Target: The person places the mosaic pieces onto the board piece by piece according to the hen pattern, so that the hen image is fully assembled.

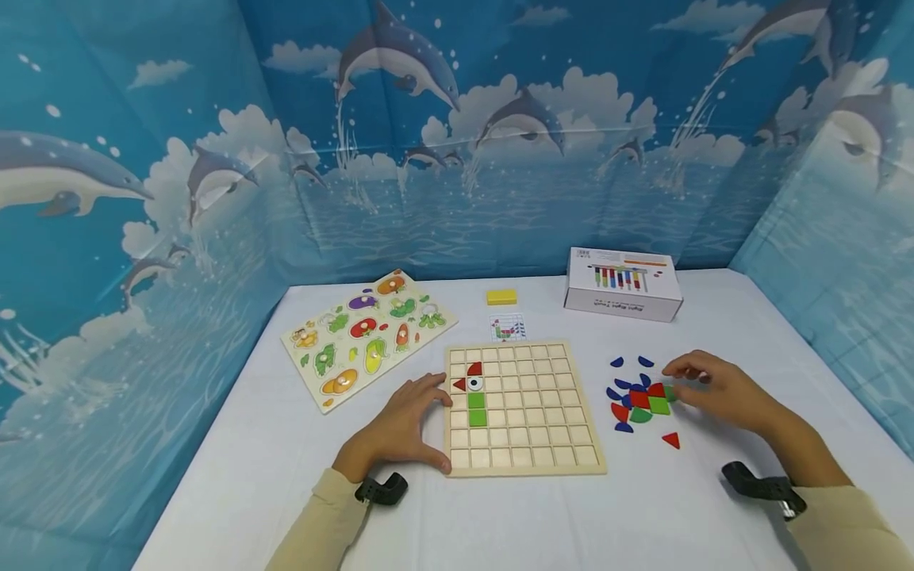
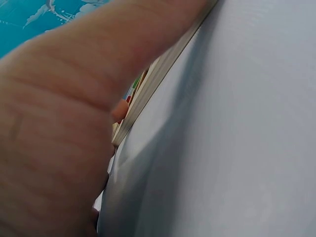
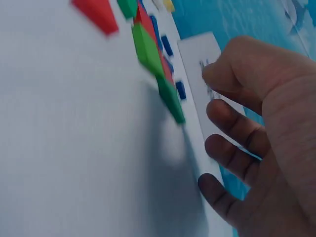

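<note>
Touching pale wooden grid board (image 1: 531,417) at nine o'clock with spread left hand (image 1: 404,421). Poising empty, relaxed right hand (image 1: 723,395) near flat red-green-blue pieces (image 1: 639,400).

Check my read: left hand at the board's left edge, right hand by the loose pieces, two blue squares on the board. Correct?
Not quite: the head view shows the two squares on the board are green, not blue. The left hand is at its left edge and the right hand by the loose pieces, as you say.
</note>
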Motion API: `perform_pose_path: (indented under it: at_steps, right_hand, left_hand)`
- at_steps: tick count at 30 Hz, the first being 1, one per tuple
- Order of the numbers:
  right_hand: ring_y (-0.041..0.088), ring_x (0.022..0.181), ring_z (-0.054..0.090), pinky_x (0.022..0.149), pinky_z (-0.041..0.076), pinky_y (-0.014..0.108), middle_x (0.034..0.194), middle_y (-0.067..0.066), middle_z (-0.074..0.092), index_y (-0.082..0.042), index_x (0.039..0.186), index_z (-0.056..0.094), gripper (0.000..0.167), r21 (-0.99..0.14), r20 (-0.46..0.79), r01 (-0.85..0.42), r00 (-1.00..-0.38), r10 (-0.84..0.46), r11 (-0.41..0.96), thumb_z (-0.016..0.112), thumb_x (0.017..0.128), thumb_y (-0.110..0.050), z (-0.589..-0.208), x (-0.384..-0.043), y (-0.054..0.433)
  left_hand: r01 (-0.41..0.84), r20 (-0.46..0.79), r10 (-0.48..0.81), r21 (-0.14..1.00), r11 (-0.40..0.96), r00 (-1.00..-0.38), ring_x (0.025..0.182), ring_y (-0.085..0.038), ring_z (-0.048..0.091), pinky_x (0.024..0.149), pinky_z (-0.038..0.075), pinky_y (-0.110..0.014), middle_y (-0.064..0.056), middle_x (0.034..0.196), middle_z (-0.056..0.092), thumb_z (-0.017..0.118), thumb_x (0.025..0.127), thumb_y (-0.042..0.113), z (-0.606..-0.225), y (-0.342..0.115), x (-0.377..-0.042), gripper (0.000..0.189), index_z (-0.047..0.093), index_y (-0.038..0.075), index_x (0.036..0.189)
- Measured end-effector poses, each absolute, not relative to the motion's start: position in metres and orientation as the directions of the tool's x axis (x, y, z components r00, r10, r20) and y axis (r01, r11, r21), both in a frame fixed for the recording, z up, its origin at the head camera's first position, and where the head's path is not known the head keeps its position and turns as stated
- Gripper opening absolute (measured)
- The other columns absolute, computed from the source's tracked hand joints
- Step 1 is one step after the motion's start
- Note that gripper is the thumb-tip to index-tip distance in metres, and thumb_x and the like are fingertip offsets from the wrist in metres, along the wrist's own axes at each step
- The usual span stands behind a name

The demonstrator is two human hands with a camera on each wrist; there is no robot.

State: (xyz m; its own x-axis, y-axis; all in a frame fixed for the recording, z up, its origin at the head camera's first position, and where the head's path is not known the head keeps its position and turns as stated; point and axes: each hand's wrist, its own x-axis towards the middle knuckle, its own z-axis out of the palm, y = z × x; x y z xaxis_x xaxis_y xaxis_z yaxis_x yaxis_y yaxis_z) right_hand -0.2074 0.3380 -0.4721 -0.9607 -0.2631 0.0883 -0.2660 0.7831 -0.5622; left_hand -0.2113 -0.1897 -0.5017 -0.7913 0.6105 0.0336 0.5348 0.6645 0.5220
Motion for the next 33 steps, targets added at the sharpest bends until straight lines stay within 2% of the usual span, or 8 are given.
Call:
perform_pose_path:
  at_steps: [2, 8, 13, 20, 22, 25, 28, 33]
  right_hand:
    - [0.031, 0.104, 0.055, 0.078, 0.049, 0.018, 0.113, 0.012, 0.062, -0.007, 0.116, 0.068, 0.037, -0.568, 0.061, -0.251, -0.963, -0.264, 0.784, 0.082, 0.082, -0.007, -0.477, -0.205, 0.349]
    - [0.023, 0.101, 0.053, 0.077, 0.050, 0.016, 0.111, 0.007, 0.062, -0.014, 0.112, 0.073, 0.029, -0.572, 0.069, -0.266, -0.958, -0.277, 0.776, 0.081, 0.085, -0.009, -0.490, -0.203, 0.361]
    - [0.025, 0.101, 0.055, 0.079, 0.046, 0.009, 0.109, 0.008, 0.062, -0.011, 0.105, 0.070, 0.024, -0.583, 0.079, -0.252, -0.964, -0.254, 0.773, 0.082, 0.084, -0.009, -0.492, -0.204, 0.359]
    - [0.027, 0.096, 0.053, 0.076, 0.045, 0.008, 0.103, 0.007, 0.060, -0.010, 0.099, 0.066, 0.023, -0.573, 0.062, -0.209, -0.975, -0.213, 0.792, 0.083, 0.083, -0.011, -0.492, -0.202, 0.358]
    - [0.029, 0.099, 0.053, 0.079, 0.049, 0.014, 0.106, 0.010, 0.060, -0.009, 0.107, 0.067, 0.029, -0.572, 0.034, -0.197, -0.976, -0.217, 0.796, 0.084, 0.083, -0.013, -0.491, -0.202, 0.357]
    - [0.032, 0.101, 0.055, 0.083, 0.057, 0.034, 0.110, 0.012, 0.060, -0.010, 0.122, 0.067, 0.043, -0.558, -0.020, -0.186, -0.971, -0.237, 0.809, 0.083, 0.083, -0.016, -0.487, -0.202, 0.354]
    - [0.031, 0.101, 0.055, 0.081, 0.058, 0.038, 0.110, 0.012, 0.060, -0.010, 0.129, 0.066, 0.049, -0.549, -0.060, -0.188, -0.963, -0.263, 0.814, 0.083, 0.084, -0.017, -0.484, -0.203, 0.352]
    - [0.027, 0.098, 0.051, 0.072, 0.050, 0.017, 0.100, 0.005, 0.055, -0.007, 0.123, 0.066, 0.043, -0.554, -0.068, -0.179, -0.964, -0.259, 0.813, 0.082, 0.083, -0.014, -0.484, -0.204, 0.356]
  left_hand:
    - [0.536, 0.034, 0.611, 0.520, 0.665, -0.791, 0.152, -0.022, 0.015, 0.122, 0.009, -0.043, -0.001, 0.163, 0.026, 0.085, 0.056, 0.075, -0.501, -0.190, -0.211, 0.092, 0.051, 0.028, 0.126]
    - [0.538, 0.033, 0.612, 0.516, 0.666, -0.790, 0.152, -0.022, 0.015, 0.122, 0.009, -0.043, -0.002, 0.164, 0.026, 0.085, 0.056, 0.075, -0.501, -0.190, -0.211, 0.091, 0.051, 0.027, 0.126]
    - [0.538, 0.029, 0.613, 0.515, 0.668, -0.789, 0.152, -0.022, 0.014, 0.122, 0.009, -0.043, -0.001, 0.164, 0.025, 0.085, 0.057, 0.075, -0.500, -0.190, -0.211, 0.091, 0.050, 0.027, 0.127]
    - [0.533, 0.023, 0.613, 0.523, 0.666, -0.789, 0.152, -0.023, 0.015, 0.122, 0.008, -0.042, -0.002, 0.164, 0.025, 0.086, 0.057, 0.072, -0.498, -0.189, -0.211, 0.090, 0.050, 0.027, 0.127]
    - [0.531, 0.022, 0.613, 0.524, 0.666, -0.790, 0.152, -0.022, 0.015, 0.122, 0.008, -0.042, -0.002, 0.164, 0.025, 0.087, 0.057, 0.072, -0.498, -0.189, -0.210, 0.090, 0.050, 0.027, 0.127]
    - [0.532, 0.025, 0.613, 0.525, 0.664, -0.789, 0.152, -0.022, 0.015, 0.122, 0.009, -0.043, -0.002, 0.164, 0.025, 0.087, 0.058, 0.072, -0.499, -0.190, -0.211, 0.090, 0.050, 0.027, 0.127]
    - [0.534, 0.029, 0.613, 0.527, 0.661, -0.789, 0.152, -0.023, 0.015, 0.122, 0.009, -0.043, -0.002, 0.164, 0.026, 0.086, 0.058, 0.072, -0.499, -0.190, -0.211, 0.090, 0.050, 0.027, 0.127]
    - [0.534, 0.027, 0.614, 0.525, 0.663, -0.789, 0.152, -0.022, 0.015, 0.122, 0.008, -0.042, -0.002, 0.164, 0.026, 0.086, 0.058, 0.072, -0.499, -0.190, -0.211, 0.090, 0.050, 0.027, 0.126]
